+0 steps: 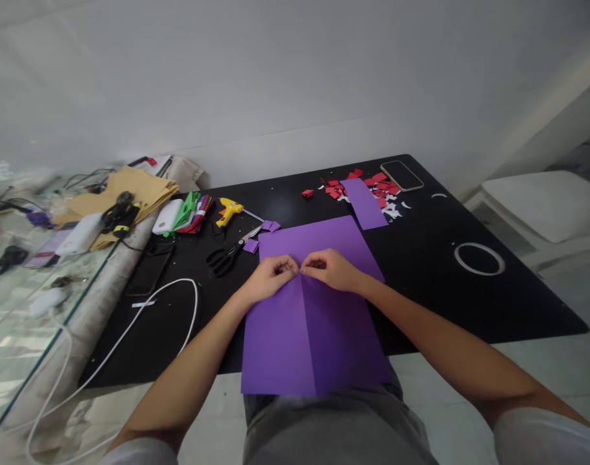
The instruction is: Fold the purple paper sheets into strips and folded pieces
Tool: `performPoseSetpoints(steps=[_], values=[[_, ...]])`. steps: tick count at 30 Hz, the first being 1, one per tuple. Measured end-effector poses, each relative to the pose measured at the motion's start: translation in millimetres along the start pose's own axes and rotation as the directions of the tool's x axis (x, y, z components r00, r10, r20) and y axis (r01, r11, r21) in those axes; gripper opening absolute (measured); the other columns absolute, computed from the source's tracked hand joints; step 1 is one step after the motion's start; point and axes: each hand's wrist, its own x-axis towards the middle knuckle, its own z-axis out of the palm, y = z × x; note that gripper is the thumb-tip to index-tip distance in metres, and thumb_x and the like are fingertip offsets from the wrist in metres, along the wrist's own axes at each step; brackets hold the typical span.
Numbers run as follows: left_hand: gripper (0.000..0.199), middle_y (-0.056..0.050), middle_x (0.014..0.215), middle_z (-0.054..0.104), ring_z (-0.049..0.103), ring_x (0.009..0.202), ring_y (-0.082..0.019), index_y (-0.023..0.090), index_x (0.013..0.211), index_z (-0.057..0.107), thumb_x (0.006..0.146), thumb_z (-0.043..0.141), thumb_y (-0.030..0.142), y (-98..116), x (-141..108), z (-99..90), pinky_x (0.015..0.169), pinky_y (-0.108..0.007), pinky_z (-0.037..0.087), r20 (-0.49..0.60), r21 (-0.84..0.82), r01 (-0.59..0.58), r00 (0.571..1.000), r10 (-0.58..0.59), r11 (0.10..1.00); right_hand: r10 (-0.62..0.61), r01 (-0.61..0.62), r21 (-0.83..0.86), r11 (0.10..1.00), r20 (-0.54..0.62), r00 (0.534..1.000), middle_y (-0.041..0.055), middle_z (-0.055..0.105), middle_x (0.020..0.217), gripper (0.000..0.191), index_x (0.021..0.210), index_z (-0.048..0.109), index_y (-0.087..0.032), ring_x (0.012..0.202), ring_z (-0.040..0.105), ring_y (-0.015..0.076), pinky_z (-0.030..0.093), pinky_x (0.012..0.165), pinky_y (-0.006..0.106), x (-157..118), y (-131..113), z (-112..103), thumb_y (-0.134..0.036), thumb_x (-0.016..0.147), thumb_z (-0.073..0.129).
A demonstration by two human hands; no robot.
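A large purple sheet (280, 342) lies over the front edge of the black table and reaches toward the person's lap, with a crease running down its middle. My left hand (274, 276) pinches the paper at the crease, fingers curled. Close beside it on the right, my right hand (330, 268) pinches the same sheet, thumb and forefinger together. Just left of the sheet are small purple pieces (251, 245) and black-handled scissors (223, 260), partly open. The fingertips are small in view.
On the black table (450, 303) are a purple strip (366, 205) over red scraps (386, 188), a phone (402, 175), a white ring (479, 258), a yellow glue gun (228, 211), coloured paper bundles (191, 213) and a white cable (196, 303). A glass table (14, 323) stands left.
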Motion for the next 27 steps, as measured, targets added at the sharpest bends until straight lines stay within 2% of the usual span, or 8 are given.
performPoseSetpoints(steps=[15, 22, 27], values=[[0.024, 0.002, 0.072, 0.062, 0.052, 0.065, -0.013, 0.016, 0.086, 0.069, 0.091, 0.059, 0.037, 1.6, 0.2, 2.7, 0.064, -0.025, 0.04, -0.074, 0.117, 0.013, 0.997, -0.005, 0.993, 0.03, -0.031, -0.029, 0.999, -0.049, 0.998, 0.0054, 0.077, 0.079, 0.018, 0.084, 0.077, -0.016, 0.072, 0.067, 0.0178, 0.05, 0.071, 0.03, 0.5, 1.1, -0.2, -0.032, 0.087, 0.069], [0.024, 0.002, 0.073, 0.066, 0.056, 0.065, -0.013, 0.017, 0.087, 0.068, 0.094, 0.057, 0.036, 1.9, -0.5, 3.2, 0.065, -0.025, 0.042, -0.094, 0.199, -0.008, 0.995, 0.027, 0.98, 0.007, -0.016, -0.131, 0.991, -0.067, 0.998, 0.0064, 0.078, 0.081, 0.016, 0.088, 0.078, -0.015, 0.073, 0.068, 0.0178, 0.05, 0.071, 0.03, -0.3, 1.9, -0.1, -0.026, 0.09, 0.067], [0.019, 0.001, 0.077, 0.071, 0.06, 0.066, -0.014, 0.018, 0.089, 0.069, 0.096, 0.057, 0.031, -1.3, 1.1, 4.3, 0.067, -0.027, 0.045, -0.113, 0.342, -0.03, 0.991, 0.073, 0.939, -0.051, 0.03, -0.242, 0.97, -0.082, 0.995, 0.0064, 0.08, 0.085, 0.013, 0.091, 0.078, -0.016, 0.078, 0.071, 0.0182, 0.052, 0.078, 0.031, -0.5, 5.0, 0.5, -0.022, 0.093, 0.066]])
